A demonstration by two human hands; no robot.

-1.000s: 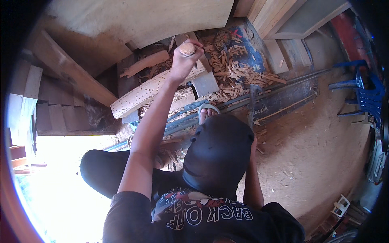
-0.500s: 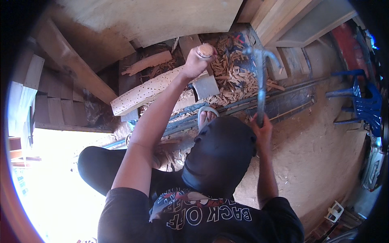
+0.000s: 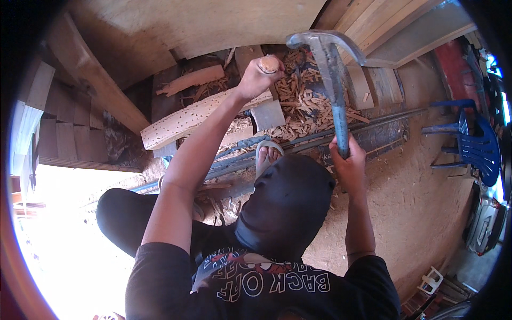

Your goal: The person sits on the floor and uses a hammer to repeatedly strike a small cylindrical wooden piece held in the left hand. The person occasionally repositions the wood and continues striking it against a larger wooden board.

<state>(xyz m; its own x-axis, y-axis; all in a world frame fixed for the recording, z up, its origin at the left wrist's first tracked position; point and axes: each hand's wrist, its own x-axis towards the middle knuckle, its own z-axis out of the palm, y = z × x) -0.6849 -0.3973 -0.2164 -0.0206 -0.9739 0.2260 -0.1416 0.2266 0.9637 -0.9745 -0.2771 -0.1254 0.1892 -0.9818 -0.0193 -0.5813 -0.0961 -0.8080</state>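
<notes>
My left hand (image 3: 254, 80) is closed around an upright wooden-handled chisel (image 3: 269, 64); only the round, battered handle top shows, and its blade is hidden below the fist. A long pale wood block (image 3: 184, 121), dotted with dark pits, lies beneath that hand and forearm. My right hand (image 3: 349, 162) grips the lower part of a claw hammer (image 3: 335, 88) with a blue handle. The hammer's metal head is raised to the right of the chisel, apart from it.
Wood chips (image 3: 306, 104) cover the ground around the block. A split wood piece (image 3: 192, 80) lies behind it. Long pipes (image 3: 314, 141) run across in front. My sandalled foot (image 3: 266, 154) is close to the block. A blue plastic chair (image 3: 472, 141) stands at the right.
The hammer's head has come up toward the camera and looks larger, with its handle tilting more to the left. My left hand stays almost where it was on the chisel.
</notes>
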